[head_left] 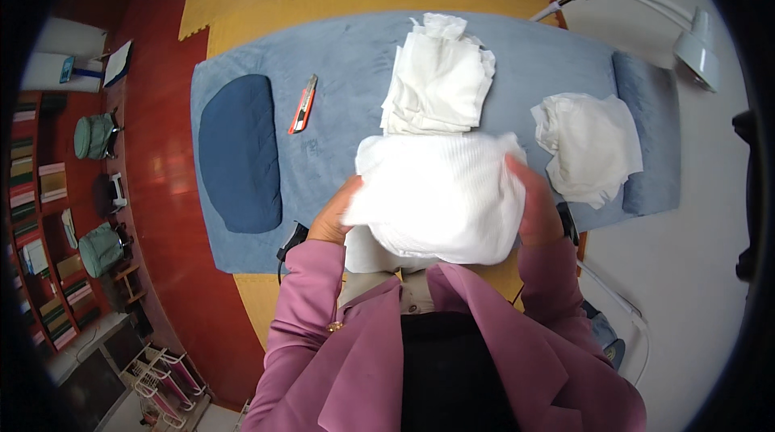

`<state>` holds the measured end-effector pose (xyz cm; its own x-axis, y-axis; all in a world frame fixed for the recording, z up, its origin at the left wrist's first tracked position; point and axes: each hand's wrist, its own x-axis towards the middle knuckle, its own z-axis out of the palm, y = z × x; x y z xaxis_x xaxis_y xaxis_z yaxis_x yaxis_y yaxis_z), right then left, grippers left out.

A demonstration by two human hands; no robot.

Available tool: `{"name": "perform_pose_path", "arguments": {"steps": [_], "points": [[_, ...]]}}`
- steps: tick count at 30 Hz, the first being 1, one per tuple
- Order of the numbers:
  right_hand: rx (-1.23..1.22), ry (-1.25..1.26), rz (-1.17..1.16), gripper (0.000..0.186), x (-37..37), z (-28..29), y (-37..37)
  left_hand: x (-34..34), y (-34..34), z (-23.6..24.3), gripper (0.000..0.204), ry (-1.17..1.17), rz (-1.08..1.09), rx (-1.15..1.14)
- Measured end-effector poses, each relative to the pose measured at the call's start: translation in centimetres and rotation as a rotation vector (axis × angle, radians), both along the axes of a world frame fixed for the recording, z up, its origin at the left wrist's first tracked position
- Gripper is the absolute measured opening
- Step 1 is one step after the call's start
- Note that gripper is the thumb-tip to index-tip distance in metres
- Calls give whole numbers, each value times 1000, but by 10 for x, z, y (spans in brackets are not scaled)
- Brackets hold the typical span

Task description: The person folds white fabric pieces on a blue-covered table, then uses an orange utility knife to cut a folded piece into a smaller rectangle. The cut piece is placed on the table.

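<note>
Between my two hands is a bulky white ribbed cloth [440,198], bunched into a rounded bundle and partly overexposed. My left hand [333,214] grips its left side, with the fingertips partly hidden by the fabric. On the opposite side my right hand [534,202] holds the edge, thumb on top and other fingers out of sight. Just beyond the bundle lies a stack of folded white cloths [440,81] with ruffled edges. Another white cloth pile [589,145] rests to the right of my right hand. Part of a white piece also shows below the bundle, near my lap.
A blue-covered bed [347,52] carries everything. On it lie a dark blue pillow [242,153] and an orange utility knife [303,105] at left, and a blue bolster [646,133] at right. A white lamp [696,52] leans in from the right; a bookshelf [48,214] stands far left.
</note>
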<state>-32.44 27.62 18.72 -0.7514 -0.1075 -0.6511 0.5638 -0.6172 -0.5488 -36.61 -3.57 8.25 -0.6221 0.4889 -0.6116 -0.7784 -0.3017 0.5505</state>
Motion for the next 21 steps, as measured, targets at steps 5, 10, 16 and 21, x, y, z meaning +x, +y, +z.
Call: {"name": "perform_pose_path", "arguments": {"steps": [5,10,16,21], "points": [[-129,-160,-192,59,8,-18,4,30,-17,5,66,-142,276,370],[79,-65,200,52,45,-49,2,36,-27,21,53,-30,105,-42],[126,-59,157,38,39,-65,-14,42,-24,17,43,-23,353,-119],[261,126,239,31,28,-64,-32,53,-48,20,51,-11,392,-235]]}}
